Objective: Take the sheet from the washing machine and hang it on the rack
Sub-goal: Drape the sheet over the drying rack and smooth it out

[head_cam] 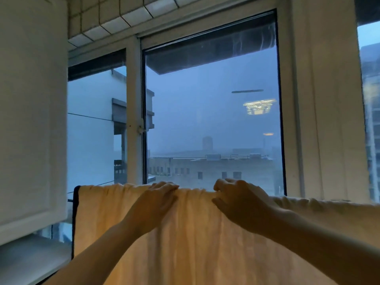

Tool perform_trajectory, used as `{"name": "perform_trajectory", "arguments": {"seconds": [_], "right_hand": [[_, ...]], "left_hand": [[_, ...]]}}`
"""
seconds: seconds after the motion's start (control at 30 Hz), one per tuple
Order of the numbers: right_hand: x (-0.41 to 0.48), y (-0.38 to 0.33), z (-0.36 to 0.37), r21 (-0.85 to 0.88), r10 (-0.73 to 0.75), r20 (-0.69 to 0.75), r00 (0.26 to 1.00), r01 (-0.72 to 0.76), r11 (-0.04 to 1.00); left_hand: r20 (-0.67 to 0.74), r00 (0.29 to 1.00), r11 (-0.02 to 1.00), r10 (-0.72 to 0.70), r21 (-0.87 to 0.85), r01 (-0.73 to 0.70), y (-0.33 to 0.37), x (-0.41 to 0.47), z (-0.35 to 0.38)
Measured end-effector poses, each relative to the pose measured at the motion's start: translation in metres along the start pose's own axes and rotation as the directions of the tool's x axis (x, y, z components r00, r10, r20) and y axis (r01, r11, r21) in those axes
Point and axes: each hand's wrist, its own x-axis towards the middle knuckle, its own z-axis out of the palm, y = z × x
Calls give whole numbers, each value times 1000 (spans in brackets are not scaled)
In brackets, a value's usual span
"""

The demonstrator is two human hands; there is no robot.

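A pale yellow sheet (197, 239) with a dark blue left edge hangs draped over a rack bar that it hides. My left hand (158, 199) lies flat on the sheet's top fold, fingers straight over the bar. My right hand (236, 197) is at the top fold to the right, with its thumb and curled fingers pinching the cloth. A short end of the rack (70, 200) pokes out at the sheet's left edge. The washing machine is out of sight.
A large window (211, 112) with a white frame stands right behind the sheet. A white cabinet door (30, 112) fills the left side, with a ledge (30, 258) below it. More pale cloth (320, 210) runs along the bar to the right.
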Motion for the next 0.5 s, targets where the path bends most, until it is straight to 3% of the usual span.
{"name": "perform_trajectory", "arguments": {"seconds": [0.1, 0.37, 0.5], "right_hand": [[10, -14, 10, -14, -20, -2, 1000, 20, 1000], [62, -55, 52, -102, -62, 37, 997, 65, 993], [79, -77, 63, -17, 37, -37, 999, -38, 999]], "left_hand": [[-19, 1000, 1000, 10, -27, -10, -14, 2, -4], [117, 984, 989, 133, -80, -125, -78, 22, -24], [50, 983, 955, 175, -252, -157, -102, 23, -29]]}}
